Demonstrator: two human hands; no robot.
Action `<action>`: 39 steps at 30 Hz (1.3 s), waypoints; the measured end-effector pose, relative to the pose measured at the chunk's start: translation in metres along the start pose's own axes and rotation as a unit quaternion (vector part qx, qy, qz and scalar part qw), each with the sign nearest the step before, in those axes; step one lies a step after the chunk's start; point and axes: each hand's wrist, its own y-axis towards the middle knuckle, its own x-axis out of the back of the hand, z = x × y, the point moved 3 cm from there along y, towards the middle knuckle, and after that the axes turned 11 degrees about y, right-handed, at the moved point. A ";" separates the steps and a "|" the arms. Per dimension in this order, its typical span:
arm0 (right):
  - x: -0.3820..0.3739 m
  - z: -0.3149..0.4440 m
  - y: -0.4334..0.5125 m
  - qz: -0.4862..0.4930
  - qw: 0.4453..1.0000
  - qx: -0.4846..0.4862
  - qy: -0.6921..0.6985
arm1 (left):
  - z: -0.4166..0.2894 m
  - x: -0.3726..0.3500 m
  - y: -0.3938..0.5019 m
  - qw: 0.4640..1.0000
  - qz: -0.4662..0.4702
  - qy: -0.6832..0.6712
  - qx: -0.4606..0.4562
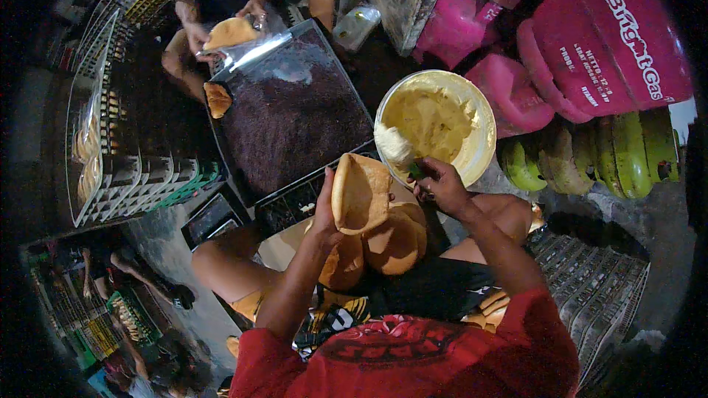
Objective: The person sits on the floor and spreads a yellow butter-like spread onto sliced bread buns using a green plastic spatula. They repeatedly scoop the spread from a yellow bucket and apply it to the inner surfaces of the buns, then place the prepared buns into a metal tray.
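Observation:
My left hand (328, 215) holds up a split bread bun (362, 199), its cut face turned towards me. In my right hand (445, 185) is the green handle of a spreading tool, whose end carries a thick lump of pale cream (394, 145). That lump is at the near left rim of a white bucket (485, 146) holding yellowish cream (428, 116). More round buns (394, 240) lie together on my lap, below the held one. Beyond my left hand stands a wide metal-edged tray (360, 104) of dark brown sprinkles (293, 138).
Across the tray, another person's hands (191, 33) hold a bun (231, 33) in clear plastic. A bread piece (218, 99) rests on the tray's left edge. Plastic crates (149, 182) stand left, another crate (592, 282) right. Pink gas cylinders (603, 38) and green ones (625, 155) lie at right.

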 end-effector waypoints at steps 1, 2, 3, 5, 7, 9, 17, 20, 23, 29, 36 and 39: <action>-0.006 0.004 -0.005 -0.004 0.998 0.048 -0.037 | 0.002 -0.003 0.002 1.000 -0.008 0.000 -0.015; -0.007 0.005 -0.003 0.022 0.963 0.170 -0.206 | 0.006 -0.006 0.006 0.999 -0.017 -0.001 -0.031; -0.017 0.017 -0.004 0.006 0.884 0.297 -0.360 | 0.004 -0.006 0.006 0.998 -0.028 0.000 -0.048; -0.030 0.022 -0.018 0.020 0.871 0.214 -0.441 | 0.000 -0.007 0.000 0.997 -0.014 0.035 -0.069; -0.039 0.028 -0.035 0.042 0.842 0.237 -0.483 | -0.005 -0.008 -0.001 0.997 -0.020 0.026 -0.071; -0.050 0.051 -0.061 0.065 0.798 0.258 -0.541 | -0.007 -0.006 -0.007 0.993 -0.055 0.063 -0.081; -0.029 0.076 -0.071 0.072 0.797 0.292 -0.523 | -0.013 0.011 -0.025 0.995 -0.002 0.085 -0.055; -0.025 0.078 -0.049 0.022 0.764 0.338 -0.550 | -0.010 0.001 -0.034 0.988 0.027 0.138 -0.065; -0.052 0.096 -0.037 0.046 0.774 0.294 -0.559 | -0.014 0.020 -0.038 0.958 -0.016 0.259 -0.120; -0.080 0.062 -0.049 0.104 0.792 0.219 -0.560 | -0.014 0.070 -0.003 0.972 -0.145 0.125 -0.135; -0.084 0.039 -0.048 0.117 0.836 0.247 -0.476 | -0.050 0.113 0.019 0.919 -0.225 0.036 -0.321; -0.082 0.039 -0.040 0.078 0.892 0.190 -0.403 | -0.091 0.163 0.006 0.656 -0.528 0.210 -0.497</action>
